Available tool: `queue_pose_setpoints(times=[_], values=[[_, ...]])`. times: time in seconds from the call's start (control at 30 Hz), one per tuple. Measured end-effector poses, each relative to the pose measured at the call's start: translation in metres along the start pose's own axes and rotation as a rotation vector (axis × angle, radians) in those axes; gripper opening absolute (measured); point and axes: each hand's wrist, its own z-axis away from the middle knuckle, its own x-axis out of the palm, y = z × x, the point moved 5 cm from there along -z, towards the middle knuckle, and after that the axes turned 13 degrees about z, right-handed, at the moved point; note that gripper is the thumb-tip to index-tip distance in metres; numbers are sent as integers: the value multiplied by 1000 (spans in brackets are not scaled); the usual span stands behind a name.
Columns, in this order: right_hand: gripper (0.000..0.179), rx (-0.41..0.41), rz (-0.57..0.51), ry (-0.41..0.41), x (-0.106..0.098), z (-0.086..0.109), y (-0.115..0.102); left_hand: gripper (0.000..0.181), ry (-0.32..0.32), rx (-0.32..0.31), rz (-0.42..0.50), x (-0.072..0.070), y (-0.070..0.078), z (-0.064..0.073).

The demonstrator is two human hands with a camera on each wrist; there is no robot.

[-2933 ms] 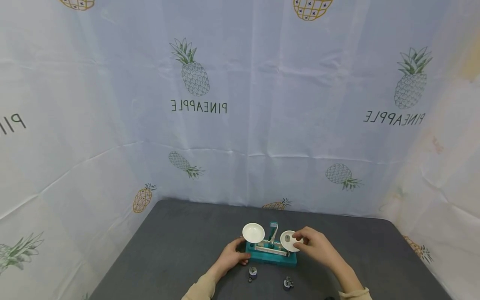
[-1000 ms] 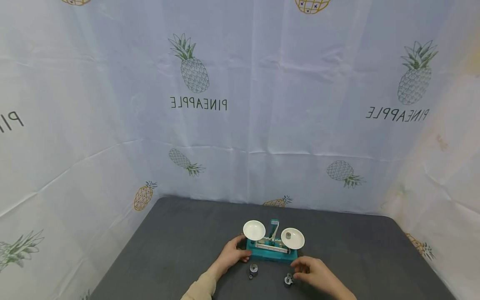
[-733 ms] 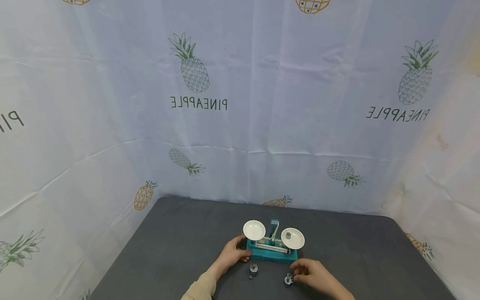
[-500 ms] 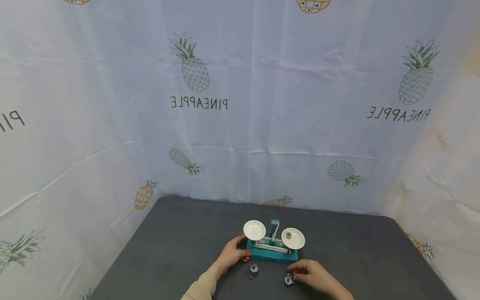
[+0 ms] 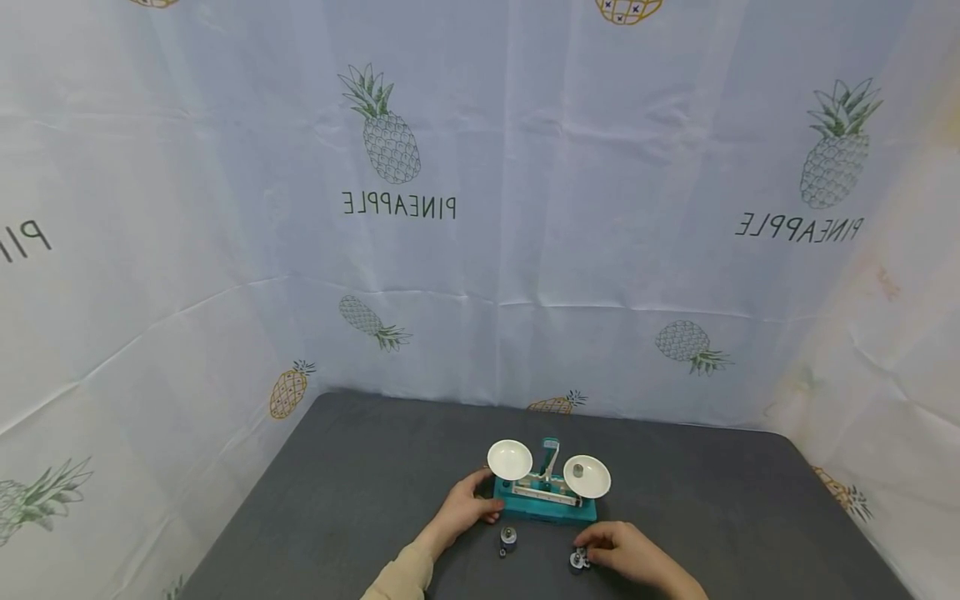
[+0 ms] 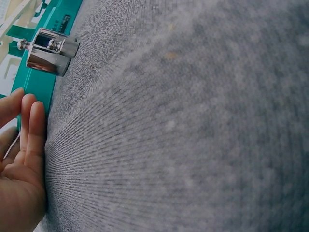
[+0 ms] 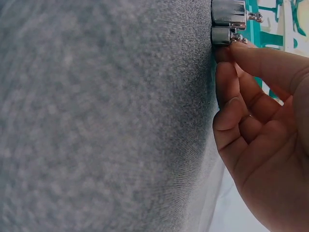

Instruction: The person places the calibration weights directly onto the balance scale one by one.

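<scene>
A teal balance scale [image 5: 543, 510] with two white pans stands on the dark table. My left hand [image 5: 459, 507] grips the left end of its base, thumb in front and fingers behind. On the right pan [image 5: 596, 480] sits a small metal weight [image 5: 578, 470]; the left pan [image 5: 510, 459] is bare. In front of the base's right end, my right hand [image 5: 628, 552] pinches a small chrome weight [image 7: 221, 36] between thumb and index finger. It stands right beside a larger chrome weight [image 7: 229, 13], while the other fingers curl in below, as the right wrist view shows.
Before the scale's left end stand another large chrome weight [image 5: 508, 537] and a small weight [image 5: 502, 552]. The dark tabletop [image 5: 375, 467] extends left and right of the scale. A pale pineapple-print curtain [image 5: 480, 350] hangs at the table's back and sides.
My right hand has left the right pan, where the weight stays, and come down to the front-right weights. There its fingers have shifted slightly left onto the small one. The left hand keeps its grip.
</scene>
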Motion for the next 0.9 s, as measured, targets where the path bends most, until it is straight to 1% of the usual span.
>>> queue_pose_setpoints(times=[0.2, 0.27, 0.4, 0.47, 0.57, 0.63, 0.8, 0.9], values=[[14, 51, -25, -1, 0, 0, 1, 61, 5, 12, -2, 1, 3, 1], [16, 56, -34, -4, 0, 1, 1, 60, 11, 17, -5, 2, 7, 3], [19, 39, -34, -13, -1, 1, 0, 59, 18, 22, -22, 5, 17, 8], [18, 43, -28, -20, -1, 1, 0, 60, 20, 20, -29, 4, 15, 7], [16, 58, -8, -24, -1, 1, 1, 62, 20, 13, -30, 1, 7, 2], [16, 66, 6, -18, -1, 1, 3, 62, 15, 21, -26, -1, 1, -1], [16, 54, 24, 7, -2, 2, 3, 59, 8, 36, -21, 2, 9, 5], [17, 52, 20, 10, -2, 3, 3, 58, 13, 21, -20, 3, 12, 6]])
